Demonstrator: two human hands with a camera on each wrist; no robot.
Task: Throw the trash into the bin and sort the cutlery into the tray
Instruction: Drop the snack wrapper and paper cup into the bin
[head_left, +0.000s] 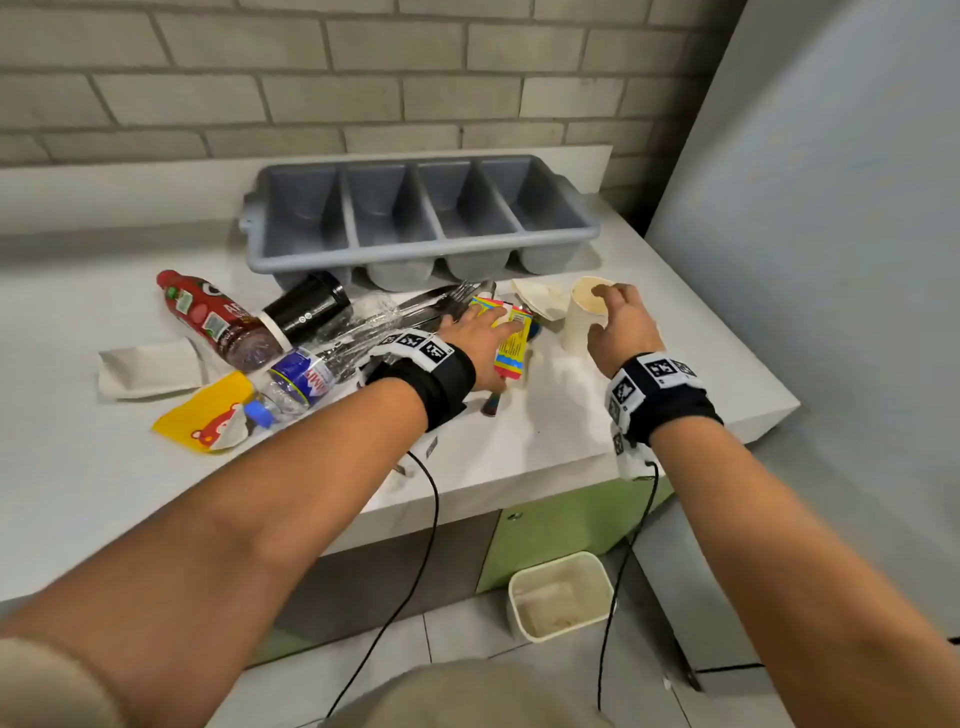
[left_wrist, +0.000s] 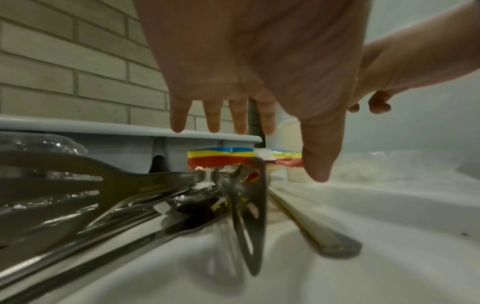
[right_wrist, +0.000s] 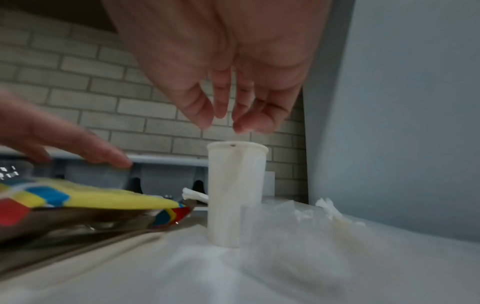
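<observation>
My left hand (head_left: 483, 332) hovers with straight, spread fingers over a bright yellow, red and blue carton (head_left: 511, 338) that lies across a pile of metal cutlery (head_left: 441, 301). In the left wrist view the fingers (left_wrist: 239, 117) stay above the carton (left_wrist: 221, 158) and the forks (left_wrist: 155, 195) without gripping. My right hand (head_left: 618, 317) hangs over a white paper cup (head_left: 584, 317). Its loosely bent fingertips (right_wrist: 241, 123) stop just short of the cup's rim (right_wrist: 236, 146). The grey four-compartment tray (head_left: 421, 208) stands behind the pile. A cream bin (head_left: 561, 592) sits on the floor below the counter edge.
Left of the cutlery lie a red bottle (head_left: 208, 317), a black cup (head_left: 306, 309), a clear water bottle (head_left: 306, 374), a napkin (head_left: 150, 366) and a yellow wrapper (head_left: 208, 415). Crumpled tissue (head_left: 540, 299) lies behind the paper cup. A grey panel (head_left: 831, 208) walls off the right side.
</observation>
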